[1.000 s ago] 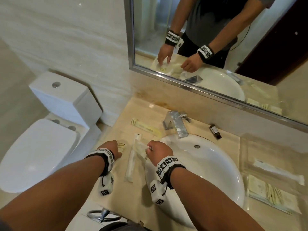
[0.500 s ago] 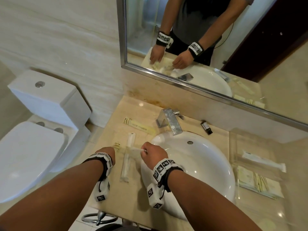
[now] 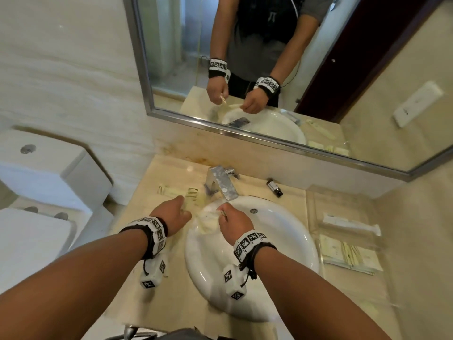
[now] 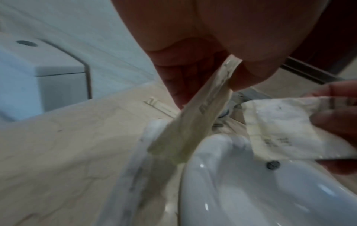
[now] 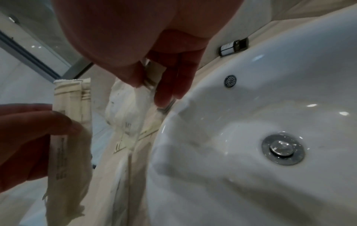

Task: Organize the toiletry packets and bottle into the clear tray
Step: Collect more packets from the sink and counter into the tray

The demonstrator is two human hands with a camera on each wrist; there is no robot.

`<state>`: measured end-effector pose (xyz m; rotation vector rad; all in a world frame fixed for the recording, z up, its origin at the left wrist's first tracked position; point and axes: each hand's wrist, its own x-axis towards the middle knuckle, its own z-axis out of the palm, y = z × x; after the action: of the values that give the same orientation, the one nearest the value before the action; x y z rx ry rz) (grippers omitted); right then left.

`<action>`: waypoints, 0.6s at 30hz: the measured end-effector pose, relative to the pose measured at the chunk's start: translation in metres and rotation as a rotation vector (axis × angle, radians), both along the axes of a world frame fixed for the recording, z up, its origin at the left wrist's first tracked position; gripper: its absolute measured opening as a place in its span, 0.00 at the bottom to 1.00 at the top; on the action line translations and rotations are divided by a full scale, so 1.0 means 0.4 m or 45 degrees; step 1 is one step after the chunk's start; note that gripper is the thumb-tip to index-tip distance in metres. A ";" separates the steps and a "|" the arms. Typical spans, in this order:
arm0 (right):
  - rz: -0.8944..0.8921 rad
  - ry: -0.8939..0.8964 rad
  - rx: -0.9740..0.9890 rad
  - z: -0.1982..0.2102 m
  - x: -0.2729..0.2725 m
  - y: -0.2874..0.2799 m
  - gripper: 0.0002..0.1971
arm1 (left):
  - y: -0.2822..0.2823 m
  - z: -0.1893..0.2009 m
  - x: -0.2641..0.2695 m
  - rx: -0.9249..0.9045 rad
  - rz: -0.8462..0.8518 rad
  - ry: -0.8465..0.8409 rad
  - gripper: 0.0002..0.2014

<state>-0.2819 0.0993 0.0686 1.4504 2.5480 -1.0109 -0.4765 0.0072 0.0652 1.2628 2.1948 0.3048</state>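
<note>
Head view: both hands, each pinching a packet, have lifted off the counter (image 3: 157, 207).

Beige marble bench (image 3: 157, 244) under the hands, white round sink (image 3: 274, 253) set into it below the right hand, chrome faucet (image 3: 220, 184) just beyond the fingers. Framed mirror (image 3: 282, 141) ahead on the pale striped wall (image 3: 61, 82). White toilet (image 3: 44, 192) off past the left hand.

Tray (image 3: 316, 212) right of sink (image 3: 289, 241) — bottle (image 3: 274, 187) behind, by faucet (image 3: 220, 182).
</note>
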 end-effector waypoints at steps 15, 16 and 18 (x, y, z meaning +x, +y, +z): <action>-0.735 0.128 -0.007 -0.030 0.668 0.106 0.10 | 0.296 0.061 0.617 0.087 -0.818 -0.052 0.08; -0.783 0.124 0.018 -0.032 0.718 0.116 0.09 | 0.313 0.064 0.663 0.082 -0.849 -0.064 0.09; -0.886 0.121 0.053 -0.033 0.816 0.141 0.09 | 0.345 0.067 0.748 0.077 -0.906 -0.088 0.08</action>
<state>0.0446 0.1559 0.0553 2.4338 2.1406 -1.0992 -0.1772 0.1451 0.0919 1.9259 1.5530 0.1205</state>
